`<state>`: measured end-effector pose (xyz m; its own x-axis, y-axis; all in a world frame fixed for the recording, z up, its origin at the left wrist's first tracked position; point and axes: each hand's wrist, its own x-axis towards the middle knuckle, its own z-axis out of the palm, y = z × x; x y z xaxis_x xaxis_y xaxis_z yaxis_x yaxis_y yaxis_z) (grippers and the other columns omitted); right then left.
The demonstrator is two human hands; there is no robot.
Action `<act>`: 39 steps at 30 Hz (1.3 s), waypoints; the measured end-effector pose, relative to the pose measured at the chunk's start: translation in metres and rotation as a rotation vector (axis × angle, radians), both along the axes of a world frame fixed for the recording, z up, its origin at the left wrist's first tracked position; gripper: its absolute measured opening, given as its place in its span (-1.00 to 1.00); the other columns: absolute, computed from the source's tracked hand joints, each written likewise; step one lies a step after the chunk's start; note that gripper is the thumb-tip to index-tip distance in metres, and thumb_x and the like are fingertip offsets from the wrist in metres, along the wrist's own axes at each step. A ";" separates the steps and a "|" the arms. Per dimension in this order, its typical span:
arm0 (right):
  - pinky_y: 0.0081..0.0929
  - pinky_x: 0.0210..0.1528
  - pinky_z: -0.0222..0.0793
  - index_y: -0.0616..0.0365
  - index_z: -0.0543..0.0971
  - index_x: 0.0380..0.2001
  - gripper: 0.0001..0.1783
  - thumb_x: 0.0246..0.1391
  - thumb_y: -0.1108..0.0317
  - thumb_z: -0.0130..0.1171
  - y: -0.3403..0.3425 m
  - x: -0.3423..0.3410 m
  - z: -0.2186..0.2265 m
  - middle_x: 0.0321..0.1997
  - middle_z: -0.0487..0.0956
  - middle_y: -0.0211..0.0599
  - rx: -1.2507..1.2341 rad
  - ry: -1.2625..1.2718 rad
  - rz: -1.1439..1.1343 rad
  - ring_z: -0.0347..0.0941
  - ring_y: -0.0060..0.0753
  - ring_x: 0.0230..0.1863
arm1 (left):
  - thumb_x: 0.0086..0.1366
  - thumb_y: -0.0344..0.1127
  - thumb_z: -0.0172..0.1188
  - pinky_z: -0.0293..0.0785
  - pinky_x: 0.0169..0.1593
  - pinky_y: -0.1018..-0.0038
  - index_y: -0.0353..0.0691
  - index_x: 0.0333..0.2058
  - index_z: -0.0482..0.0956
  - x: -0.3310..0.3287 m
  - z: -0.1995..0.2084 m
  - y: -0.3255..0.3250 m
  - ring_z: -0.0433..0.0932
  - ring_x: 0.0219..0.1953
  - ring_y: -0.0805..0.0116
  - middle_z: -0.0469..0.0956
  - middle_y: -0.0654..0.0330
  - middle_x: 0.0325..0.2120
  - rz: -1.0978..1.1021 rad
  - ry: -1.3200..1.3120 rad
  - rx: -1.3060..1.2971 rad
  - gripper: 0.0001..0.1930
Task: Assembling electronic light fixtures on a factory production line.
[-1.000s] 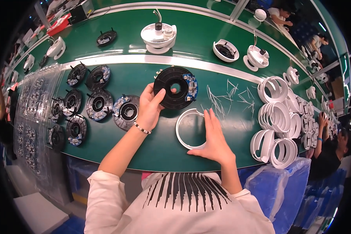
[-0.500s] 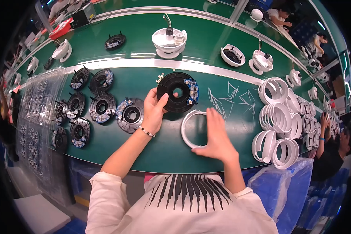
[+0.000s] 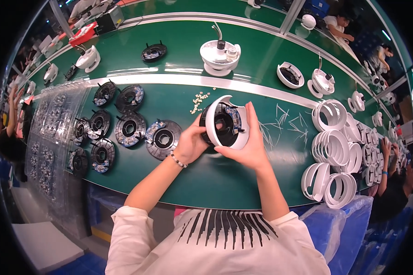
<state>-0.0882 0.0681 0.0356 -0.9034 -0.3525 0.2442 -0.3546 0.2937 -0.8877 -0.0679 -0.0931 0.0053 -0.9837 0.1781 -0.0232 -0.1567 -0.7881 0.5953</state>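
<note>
Both hands hold one assembly lifted above the green table (image 3: 225, 178). My left hand (image 3: 191, 144) grips the black round disc part (image 3: 222, 126) from its left side. My right hand (image 3: 245, 146) holds the white ring shell (image 3: 215, 130) that sits around the disc, fingers along its right and lower rim. The assembly is tilted toward me, and the ring's rim has a gap at the top. A beaded bracelet is on my left wrist.
Several black disc parts (image 3: 163, 136) lie left of my hands. A pile of white ring shells (image 3: 337, 151) is at the right. Small pale bits (image 3: 198, 101) lie scattered behind the hands. White housings (image 3: 219, 56) stand on the far belt. Other people sit at both sides.
My left hand lifted the black disc off the table and my right hand picked up the white ring; the ring now sits around the disc, held up between both hands.
</note>
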 end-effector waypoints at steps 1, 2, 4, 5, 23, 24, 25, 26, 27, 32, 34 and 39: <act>-0.37 0.22 -0.18 0.31 -0.17 0.16 0.30 -0.62 0.20 0.44 0.000 0.000 0.001 0.22 -0.10 0.14 -0.026 -0.028 0.037 -0.15 -0.12 0.26 | 0.10 -0.29 -0.23 0.15 0.11 0.30 -0.29 0.09 0.04 0.002 0.007 -0.008 0.31 -0.01 0.18 0.28 0.02 -0.04 -0.086 -0.004 0.159 -0.47; -0.36 0.22 -0.19 0.31 -0.19 0.16 0.31 -0.61 0.18 0.44 0.001 0.005 -0.003 0.23 -0.12 0.12 -0.117 -0.045 0.102 -0.16 -0.13 0.26 | 0.12 -0.14 -0.22 0.09 0.15 0.27 -0.31 0.07 0.09 0.007 0.007 -0.011 0.25 0.04 0.15 0.23 0.01 0.02 -0.197 -0.052 0.140 -0.44; -0.33 0.21 -0.13 0.32 -0.22 0.16 0.34 -0.62 0.17 0.45 0.006 0.008 -0.010 0.24 -0.11 0.06 0.015 0.049 0.097 -0.10 -0.16 0.25 | 0.21 0.01 -0.28 0.09 0.15 0.27 -0.29 0.07 0.12 0.002 0.011 0.004 0.25 0.05 0.18 0.23 0.05 0.03 -0.154 -0.036 0.140 -0.42; -0.32 0.19 -0.07 0.33 -0.20 0.16 0.33 -0.63 0.16 0.46 0.005 0.010 -0.015 0.23 -0.09 0.05 -0.009 0.006 0.087 -0.04 -0.16 0.22 | 0.22 0.03 -0.29 0.14 0.12 0.27 -0.28 0.05 0.18 0.000 0.008 0.009 0.31 0.00 0.19 0.31 0.06 -0.04 -0.118 -0.129 0.216 -0.45; -0.10 0.15 -0.08 0.33 -0.06 0.12 0.23 -0.64 0.12 0.42 0.000 0.028 0.003 0.18 -0.05 0.17 0.201 0.411 0.114 -0.08 0.15 0.17 | 0.18 0.17 -0.34 0.17 0.10 0.30 -0.17 0.04 0.21 0.013 -0.003 0.009 0.30 -0.01 0.25 0.29 0.11 -0.02 -0.200 -0.158 0.268 -0.38; -0.10 0.14 -0.08 0.34 -0.07 0.12 0.23 -0.64 0.12 0.42 0.000 0.024 0.004 0.18 -0.04 0.16 0.203 0.398 0.118 -0.07 0.15 0.17 | 0.12 0.31 -0.37 0.12 0.12 0.28 -0.15 0.06 0.20 0.011 -0.004 0.009 0.26 0.03 0.22 0.27 0.10 0.00 -0.265 -0.147 0.358 -0.28; -0.10 0.14 -0.07 0.32 -0.07 0.12 0.24 -0.66 0.13 0.42 0.002 0.023 0.006 0.17 -0.02 0.15 0.237 0.384 0.132 -0.06 0.15 0.16 | 0.01 0.45 -0.43 0.04 0.16 0.26 -0.16 0.07 0.18 0.010 -0.001 0.008 0.22 0.06 0.17 0.23 0.09 0.03 -0.295 -0.139 0.394 -0.13; -0.11 0.14 -0.06 0.30 -0.05 0.12 0.23 -0.67 0.14 0.42 -0.001 0.018 0.011 0.18 -0.02 0.14 0.262 0.355 0.147 -0.06 0.16 0.16 | 0.03 0.44 -0.44 0.04 0.16 0.26 -0.16 0.07 0.17 0.007 0.002 0.005 0.21 0.07 0.17 0.22 0.08 0.04 -0.259 -0.138 0.362 -0.14; -0.12 0.15 -0.05 0.28 -0.03 0.11 0.23 -0.70 0.16 0.42 -0.003 0.014 0.014 0.18 -0.02 0.14 0.280 0.370 0.181 -0.06 0.17 0.16 | 0.05 0.41 -0.44 0.10 0.12 0.24 -0.21 0.02 0.24 0.006 0.006 0.002 0.27 0.02 0.18 0.30 0.10 -0.02 -0.252 -0.120 0.379 -0.16; -0.24 0.17 -0.05 0.31 0.02 0.09 0.20 -0.75 0.27 0.42 -0.005 0.010 0.032 0.18 0.01 0.08 0.319 0.365 0.332 -0.05 0.09 0.18 | 0.11 0.35 -0.43 0.20 0.07 0.21 -0.24 0.03 0.22 0.003 0.004 -0.011 0.30 0.01 0.14 0.30 0.05 -0.02 -0.294 -0.093 0.257 -0.21; -0.25 0.17 -0.03 0.30 0.02 0.09 0.19 -0.74 0.27 0.42 -0.002 0.009 0.030 0.18 0.01 0.05 0.345 0.320 0.321 -0.05 0.07 0.18 | 0.12 0.34 -0.42 0.20 0.08 0.22 -0.25 0.06 0.17 0.000 -0.002 -0.011 0.28 0.02 0.15 0.26 0.04 0.01 -0.303 -0.101 0.208 -0.22; -0.27 0.15 0.03 0.29 0.01 0.10 0.22 -0.75 0.20 0.44 0.006 0.011 0.020 0.18 0.03 0.02 0.359 0.316 0.270 -0.02 0.04 0.16 | 0.18 0.23 -0.35 0.27 0.04 0.33 -0.23 0.02 0.22 0.006 -0.003 0.000 0.34 -0.03 0.27 0.33 0.10 -0.06 -0.251 -0.041 0.153 -0.33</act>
<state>-0.0770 0.0746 0.0553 -0.6715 -0.6727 0.3109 -0.6924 0.4202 -0.5865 -0.0615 -0.0932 0.0018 -0.9074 0.4200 -0.0157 -0.3792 -0.8020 0.4615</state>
